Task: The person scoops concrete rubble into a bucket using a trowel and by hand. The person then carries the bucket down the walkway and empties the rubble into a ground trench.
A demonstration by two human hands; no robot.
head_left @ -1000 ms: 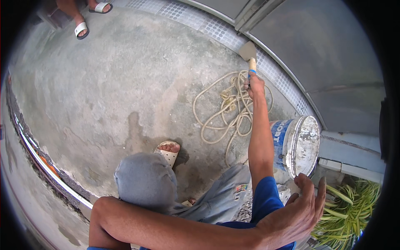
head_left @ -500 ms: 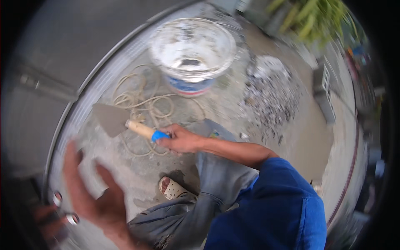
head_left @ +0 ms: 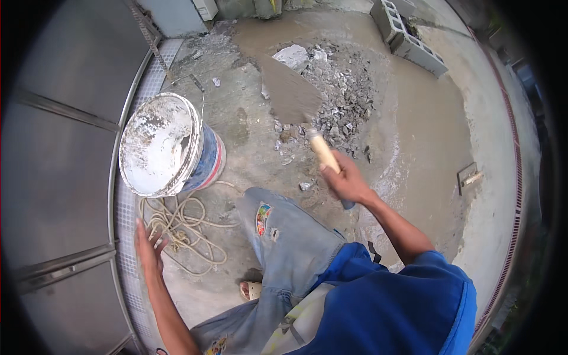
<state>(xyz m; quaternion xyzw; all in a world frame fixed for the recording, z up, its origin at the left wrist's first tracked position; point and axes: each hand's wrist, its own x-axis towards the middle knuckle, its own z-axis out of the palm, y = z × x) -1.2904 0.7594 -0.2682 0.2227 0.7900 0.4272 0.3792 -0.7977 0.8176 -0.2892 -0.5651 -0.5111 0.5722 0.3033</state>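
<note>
My right hand [head_left: 348, 180] is closed round the wooden handle of a trowel [head_left: 290, 92]. The trowel's grey pointed blade is aimed up and to the left, over the edge of a heap of broken rubble [head_left: 349, 100]. My left hand [head_left: 150, 248] holds nothing, its fingers apart, at the left beside a coil of pale rope [head_left: 195, 239]. Behind that rope stands a white-smeared bucket [head_left: 160, 145], tilted in view, with a blue and red outer side; its inside shows a white coating.
Wet grey mortar [head_left: 426, 154] spreads along the right side. A flat float [head_left: 469, 177] lies at its right edge. Hollow concrete blocks [head_left: 417, 53] sit at the far right. A metal door [head_left: 65, 160] lines the left. A white stone [head_left: 291, 57] rests by the rubble.
The view has swung right, so the bucket and rope now appear farther left. My right hand has carried the trowel from near the rope to the rubble. My left hand stays open.
</note>
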